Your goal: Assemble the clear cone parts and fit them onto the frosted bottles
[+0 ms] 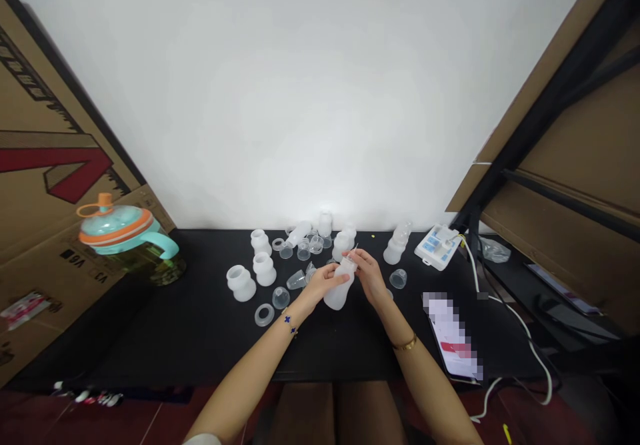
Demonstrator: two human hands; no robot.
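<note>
A frosted white bottle is held tilted over the black table, its base toward me. My left hand is wrapped round its upper body. At its neck, the fingers of my right hand pinch a clear part whose shape is too small to make out. To the left stand open white bottles, with a translucent ring and a clear dome cap near them. A bottle with a clear top leans at the right, behind another clear cap.
Several more bottles, rings and caps lie by the wall. A large teal jug stands at the left beside a cardboard box. At the right are a white power box, cables and a phone.
</note>
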